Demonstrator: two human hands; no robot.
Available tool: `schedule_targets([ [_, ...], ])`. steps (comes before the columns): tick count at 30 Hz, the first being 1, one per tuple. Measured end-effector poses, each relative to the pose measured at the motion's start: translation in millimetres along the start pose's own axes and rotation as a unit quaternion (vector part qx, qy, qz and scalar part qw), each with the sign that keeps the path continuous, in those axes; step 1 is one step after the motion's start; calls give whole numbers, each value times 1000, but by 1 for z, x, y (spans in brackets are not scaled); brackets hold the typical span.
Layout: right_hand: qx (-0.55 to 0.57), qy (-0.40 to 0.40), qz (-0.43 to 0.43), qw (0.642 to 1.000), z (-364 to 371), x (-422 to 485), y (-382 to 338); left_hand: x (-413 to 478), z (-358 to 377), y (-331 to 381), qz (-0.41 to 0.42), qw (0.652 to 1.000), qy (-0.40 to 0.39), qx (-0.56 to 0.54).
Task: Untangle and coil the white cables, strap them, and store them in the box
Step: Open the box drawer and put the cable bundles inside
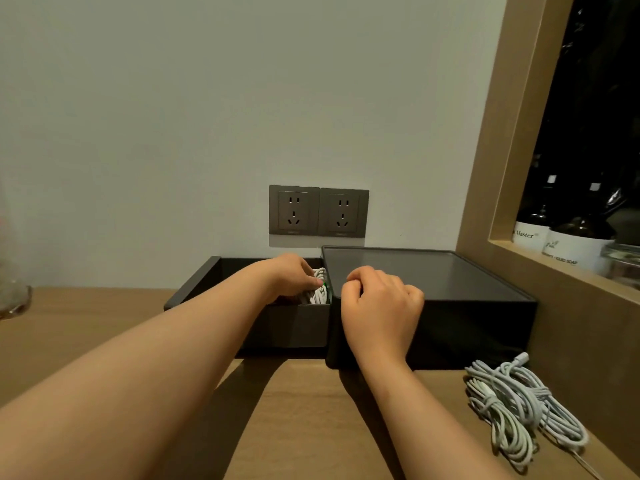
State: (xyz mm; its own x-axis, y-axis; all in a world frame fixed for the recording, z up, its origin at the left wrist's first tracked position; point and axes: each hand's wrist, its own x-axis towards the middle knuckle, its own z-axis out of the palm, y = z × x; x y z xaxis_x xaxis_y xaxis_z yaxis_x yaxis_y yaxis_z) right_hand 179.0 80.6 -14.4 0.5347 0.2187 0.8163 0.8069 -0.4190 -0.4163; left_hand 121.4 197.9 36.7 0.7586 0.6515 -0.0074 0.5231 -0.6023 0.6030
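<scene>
Coiled white cable (320,287) pinched in drawer (287,325) by left hand (289,275) — long axis near-far; right hand (381,301) curled, empty, on matte box (436,273).

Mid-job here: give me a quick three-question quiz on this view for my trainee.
1. True or false: the tangled white cables lie on the table in front of the box.
2. The left hand, at a coiled cable, reaches into: A) the open drawer; B) a wall socket; C) the shelf niche.
3. Which hand rests, fingers curled, on the box's top edge?

Key: 1 true; 2 A; 3 the right hand.
</scene>
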Motion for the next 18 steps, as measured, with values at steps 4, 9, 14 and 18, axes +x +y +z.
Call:
schedule_targets([
  [4, -4, -9, -3, 1000, 0, -1, 1, 5, 8, 2, 8, 1000, 20, 7],
  [9, -10, -64, -18, 998, -8, 0, 3, 2, 15, -1, 18, 996, 58, 68],
  [14, -74, 2, -96, 993, -35, -11, 20, -26, 22, -1, 28, 969, 188, 161],
  [18, -114, -3, -100, 988, -74, -18, 50, -84, 49, 9, 133, 916, 364, 104],
])
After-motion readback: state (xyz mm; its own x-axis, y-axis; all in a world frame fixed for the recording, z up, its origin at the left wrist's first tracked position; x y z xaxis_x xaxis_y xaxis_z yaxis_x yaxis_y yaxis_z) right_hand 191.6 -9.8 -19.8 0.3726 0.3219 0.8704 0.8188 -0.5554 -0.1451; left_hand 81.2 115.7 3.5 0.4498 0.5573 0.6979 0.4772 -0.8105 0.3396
